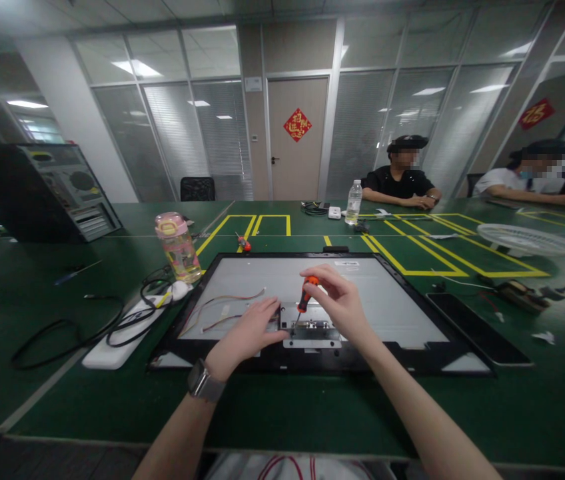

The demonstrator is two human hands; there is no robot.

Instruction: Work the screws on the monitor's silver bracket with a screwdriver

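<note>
A flat monitor panel (392, 300) with a black frame lies back side up on the green table before me. Near its front edge sits a metal bracket (312, 343) with a circuit board and connectors. My right hand (337, 300) grips the red-and-black handle of a screwdriver (305, 293), whose shaft points down at the bracket's left part. Whether the tip sits in a screw is too small to tell. My left hand (250, 333) lies with fingers stretched out against the bracket's left side. Loose thin wires (227, 300) run across the panel left of it.
Left of the panel are a white power strip (122, 337), black cables, a pink-lidded bottle (177, 247) and a computer case (47, 190). A black flat device (477, 327) lies to the right. Beyond stand a water bottle (354, 203) and a fan guard (527, 239). Two people sit across the table.
</note>
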